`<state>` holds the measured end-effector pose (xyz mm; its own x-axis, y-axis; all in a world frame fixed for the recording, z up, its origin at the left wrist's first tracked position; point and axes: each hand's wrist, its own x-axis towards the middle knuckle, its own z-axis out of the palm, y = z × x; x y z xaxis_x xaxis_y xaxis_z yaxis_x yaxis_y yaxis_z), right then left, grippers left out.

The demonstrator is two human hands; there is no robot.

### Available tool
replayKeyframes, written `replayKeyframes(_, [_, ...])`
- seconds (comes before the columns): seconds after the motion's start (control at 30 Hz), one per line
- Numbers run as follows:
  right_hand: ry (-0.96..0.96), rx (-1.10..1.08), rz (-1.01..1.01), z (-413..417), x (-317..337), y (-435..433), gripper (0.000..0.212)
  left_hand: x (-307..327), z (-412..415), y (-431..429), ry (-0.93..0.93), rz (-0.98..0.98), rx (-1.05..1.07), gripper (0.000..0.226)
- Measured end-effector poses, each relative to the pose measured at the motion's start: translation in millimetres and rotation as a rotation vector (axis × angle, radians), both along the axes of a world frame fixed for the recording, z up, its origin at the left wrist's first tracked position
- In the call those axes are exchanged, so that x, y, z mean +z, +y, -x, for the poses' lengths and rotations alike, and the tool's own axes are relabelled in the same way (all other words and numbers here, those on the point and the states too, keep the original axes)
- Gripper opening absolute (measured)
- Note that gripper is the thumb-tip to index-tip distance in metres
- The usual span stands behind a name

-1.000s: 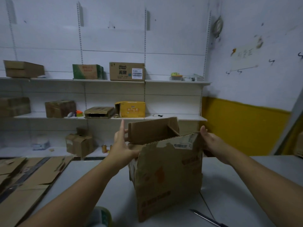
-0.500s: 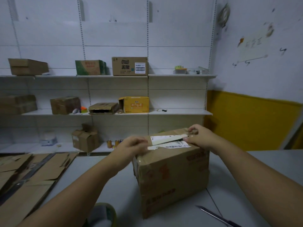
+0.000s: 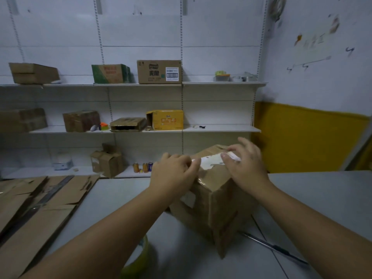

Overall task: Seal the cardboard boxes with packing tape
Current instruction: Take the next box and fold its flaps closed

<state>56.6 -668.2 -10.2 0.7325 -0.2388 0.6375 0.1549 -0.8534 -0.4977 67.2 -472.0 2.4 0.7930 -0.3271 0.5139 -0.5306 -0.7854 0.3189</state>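
Note:
A worn brown cardboard box point(image 3: 221, 206) stands on the grey table point(image 3: 314, 194), one corner turned toward me. Its top flaps are folded down, and a torn white label point(image 3: 211, 160) lies across them. My left hand point(image 3: 173, 174) holds the box's top left edge with curled fingers. Flat on the top flaps rests my right hand point(image 3: 245, 166), fingers spread and straight. A roll of packing tape point(image 3: 138, 256) lies on the table near me, partly hidden under my left forearm.
A thin dark knife or pen point(image 3: 271, 247) lies on the table right of the box. Flattened cardboard sheets point(image 3: 40, 210) cover the left side. White wall shelves point(image 3: 221, 128) behind hold several boxes and cans. A yellow wall panel point(image 3: 306, 137) is at right.
The box's open flaps were folded down, then the box turned so a corner faces me. My right hand went from pinching the flap edge to lying flat on top.

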Motion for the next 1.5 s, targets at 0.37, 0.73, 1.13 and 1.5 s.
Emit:
replayKeyframes(0.37, [0.251,0.369,-0.322,-9.4,-32.9,3.4,0.020,-4.0,36.0,21.0,0.274,-0.182,-0.313,0.065])
replayKeyframes(0.73, [0.350,0.174,0.124,17.7,-32.3,-2.5,0.028,-48.9,31.5,3.8,0.180,-0.646,-0.238,0.072])
replayKeyframes(1.13, [0.776,0.231,0.442,-52.6,-31.0,38.5,0.065,-56.1,33.8,-9.4,0.139,-0.526,-0.197,0.079])
replayKeyframes(1.5, [0.633,0.222,0.453,-54.4,-44.1,40.2,0.055,-53.6,62.2,10.1,0.150,0.031,-0.309,0.026])
